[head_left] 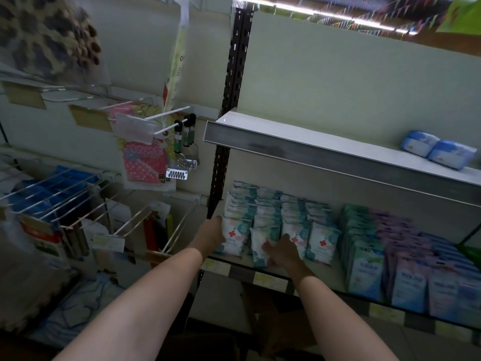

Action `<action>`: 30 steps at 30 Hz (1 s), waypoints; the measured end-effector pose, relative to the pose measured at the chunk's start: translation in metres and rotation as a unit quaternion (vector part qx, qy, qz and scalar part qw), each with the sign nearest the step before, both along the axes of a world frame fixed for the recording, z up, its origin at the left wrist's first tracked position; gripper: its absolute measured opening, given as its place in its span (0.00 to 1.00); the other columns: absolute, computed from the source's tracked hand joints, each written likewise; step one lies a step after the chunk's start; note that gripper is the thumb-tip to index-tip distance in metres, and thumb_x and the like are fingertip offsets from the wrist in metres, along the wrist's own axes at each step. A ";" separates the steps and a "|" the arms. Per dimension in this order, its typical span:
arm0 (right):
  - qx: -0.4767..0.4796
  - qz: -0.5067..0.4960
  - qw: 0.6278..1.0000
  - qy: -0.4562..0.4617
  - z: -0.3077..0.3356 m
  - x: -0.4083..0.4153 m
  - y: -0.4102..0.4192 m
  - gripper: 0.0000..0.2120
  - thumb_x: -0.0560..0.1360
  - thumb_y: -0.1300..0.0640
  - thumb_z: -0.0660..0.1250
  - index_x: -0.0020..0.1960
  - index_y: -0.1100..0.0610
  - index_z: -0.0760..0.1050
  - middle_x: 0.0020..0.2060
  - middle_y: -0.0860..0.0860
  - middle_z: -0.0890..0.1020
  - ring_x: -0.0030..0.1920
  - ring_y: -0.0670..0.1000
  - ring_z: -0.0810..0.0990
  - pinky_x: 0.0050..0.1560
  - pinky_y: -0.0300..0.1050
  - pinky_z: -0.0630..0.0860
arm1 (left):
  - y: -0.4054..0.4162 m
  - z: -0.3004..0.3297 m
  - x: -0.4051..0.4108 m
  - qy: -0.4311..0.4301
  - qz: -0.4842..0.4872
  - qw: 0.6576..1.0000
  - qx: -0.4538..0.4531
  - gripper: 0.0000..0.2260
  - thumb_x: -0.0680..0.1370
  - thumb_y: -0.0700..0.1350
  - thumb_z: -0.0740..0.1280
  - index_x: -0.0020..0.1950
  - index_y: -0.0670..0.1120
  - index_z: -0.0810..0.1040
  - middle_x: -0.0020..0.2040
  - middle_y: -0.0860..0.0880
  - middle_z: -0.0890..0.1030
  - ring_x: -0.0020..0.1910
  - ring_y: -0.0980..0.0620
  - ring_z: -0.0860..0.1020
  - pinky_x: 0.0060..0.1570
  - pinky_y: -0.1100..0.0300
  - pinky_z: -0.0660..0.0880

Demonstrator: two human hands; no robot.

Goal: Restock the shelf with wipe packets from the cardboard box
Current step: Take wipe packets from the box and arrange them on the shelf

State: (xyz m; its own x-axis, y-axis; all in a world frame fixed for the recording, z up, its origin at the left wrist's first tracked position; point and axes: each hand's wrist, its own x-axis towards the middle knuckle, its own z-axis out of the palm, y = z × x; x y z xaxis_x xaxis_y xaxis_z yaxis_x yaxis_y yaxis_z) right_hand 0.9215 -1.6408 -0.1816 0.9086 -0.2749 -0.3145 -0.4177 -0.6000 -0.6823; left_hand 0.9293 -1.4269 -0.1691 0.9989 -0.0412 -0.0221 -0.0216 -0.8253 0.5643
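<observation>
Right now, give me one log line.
stage: shelving | left hand: holds end wipe packet | right hand: grips second packet | lower shelf

We record white-and-teal soft plastic wipe packets with red crosses (276,220), standing upright in four front-to-back rows at the left end of the lower grey metal shelf (322,276), faces forward. We note the front packet of the leftmost row (233,239) upright at the shelf's left edge. The front packet of the second row (260,247) leans slightly and sits a little forward of its neighbours. The third and fourth rows stand even, the fourth row's front packet (322,243) fully visible.
</observation>
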 end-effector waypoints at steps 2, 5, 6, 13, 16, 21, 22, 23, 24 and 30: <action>-0.024 -0.010 1.000 -0.013 -0.001 -0.002 -0.003 0.28 0.76 0.50 0.71 0.66 0.61 0.62 0.58 0.60 0.78 0.37 0.55 0.83 0.35 0.49 0.81 | -0.002 0.000 -0.002 -0.005 0.005 1.000 0.001 0.15 0.75 0.41 0.70 0.61 0.42 0.73 0.57 0.44 0.80 0.56 0.46 0.79 0.52 0.57 0.74; -0.056 -0.032 0.997 -0.040 -0.002 -0.005 -0.005 0.26 0.76 0.48 0.70 0.64 0.63 0.66 0.56 0.60 0.79 0.41 0.56 0.83 0.43 0.51 0.81 | -0.003 0.002 -0.006 -0.014 0.008 1.000 0.009 0.12 0.77 0.42 0.68 0.59 0.44 0.74 0.54 0.45 0.80 0.52 0.47 0.80 0.49 0.57 0.76; -0.066 -0.019 0.997 -0.031 -0.003 -0.007 -0.004 0.26 0.75 0.46 0.70 0.63 0.63 0.68 0.55 0.59 0.80 0.45 0.58 0.83 0.47 0.52 0.81 | -0.002 0.002 -0.008 -0.016 0.008 1.000 0.019 0.10 0.77 0.42 0.66 0.58 0.44 0.74 0.53 0.46 0.80 0.50 0.47 0.80 0.48 0.57 0.77; -0.094 0.010 0.995 -0.017 -0.001 -0.019 0.000 0.26 0.75 0.54 0.71 0.67 0.64 0.66 0.62 0.61 0.76 0.60 0.59 0.77 0.51 0.48 0.76 | 0.006 0.005 -0.019 -0.005 0.011 1.000 0.006 0.09 0.77 0.43 0.67 0.56 0.47 0.74 0.50 0.48 0.81 0.47 0.50 0.80 0.51 0.52 0.80; -0.088 -0.014 0.995 -0.038 0.001 -0.024 0.007 0.33 0.76 0.54 0.70 0.73 0.64 0.59 0.66 0.62 0.73 0.63 0.61 0.75 0.57 0.51 0.76 | 0.009 0.010 -0.022 0.017 -0.015 1.000 0.003 0.09 0.76 0.43 0.67 0.55 0.47 0.75 0.51 0.48 0.81 0.48 0.49 0.80 0.50 0.52 0.80; -0.058 0.052 0.995 -0.059 0.011 -0.035 0.027 0.07 0.77 0.58 0.66 0.51 0.62 0.75 0.48 0.62 0.80 0.47 0.59 0.80 0.41 0.45 0.72 | 0.014 0.017 -0.031 0.091 -0.034 0.995 0.026 0.05 0.76 0.46 0.68 0.47 0.46 0.75 0.46 0.47 0.80 0.40 0.49 0.81 0.40 0.55 0.81; -0.035 0.078 0.995 -0.055 0.014 -0.040 0.032 0.05 0.77 0.58 0.67 0.45 0.60 0.74 0.44 0.61 0.80 0.44 0.58 0.80 0.39 0.45 0.73 | 0.015 0.018 -0.033 0.104 -0.038 0.994 0.024 0.06 0.76 0.47 0.68 0.44 0.47 0.74 0.43 0.48 0.80 0.38 0.49 0.81 0.38 0.56 0.81; -0.015 0.108 0.993 -0.048 0.014 -0.043 0.038 0.07 0.76 0.57 0.68 0.42 0.59 0.74 0.42 0.59 0.81 0.41 0.57 0.81 0.38 0.46 0.75 | 0.016 0.018 -0.038 0.119 -0.041 0.992 0.027 0.07 0.77 0.48 0.67 0.42 0.47 0.73 0.40 0.48 0.79 0.37 0.48 0.81 0.37 0.56 0.81; -0.004 0.135 0.990 -0.031 0.014 -0.049 0.043 0.07 0.75 0.56 0.69 0.42 0.58 0.74 0.42 0.59 0.82 0.41 0.57 0.82 0.38 0.47 0.77 | 0.019 0.017 -0.042 0.133 -0.048 0.990 0.030 0.08 0.78 0.49 0.67 0.41 0.48 0.72 0.39 0.48 0.78 0.37 0.48 0.81 0.37 0.56 0.80; -0.025 0.218 0.975 0.044 -0.010 -0.090 0.081 0.02 0.73 0.59 0.69 0.45 0.56 0.77 0.40 0.56 0.82 0.39 0.56 0.83 0.39 0.50 0.82 | 0.044 -0.015 -0.075 0.246 -0.101 0.962 0.068 0.14 0.76 0.49 0.69 0.57 0.42 0.77 0.48 0.41 0.83 0.42 0.43 0.83 0.34 0.53 0.81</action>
State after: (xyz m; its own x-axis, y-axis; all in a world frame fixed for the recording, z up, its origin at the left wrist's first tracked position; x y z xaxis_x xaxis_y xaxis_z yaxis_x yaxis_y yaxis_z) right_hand 0.8314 -1.5596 -0.1919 0.9128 0.1131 -0.3926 -0.1718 -0.7656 -0.6200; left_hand 0.8541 -1.3825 -0.1839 0.8383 -0.1960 -0.5088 0.0533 -0.8992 0.4342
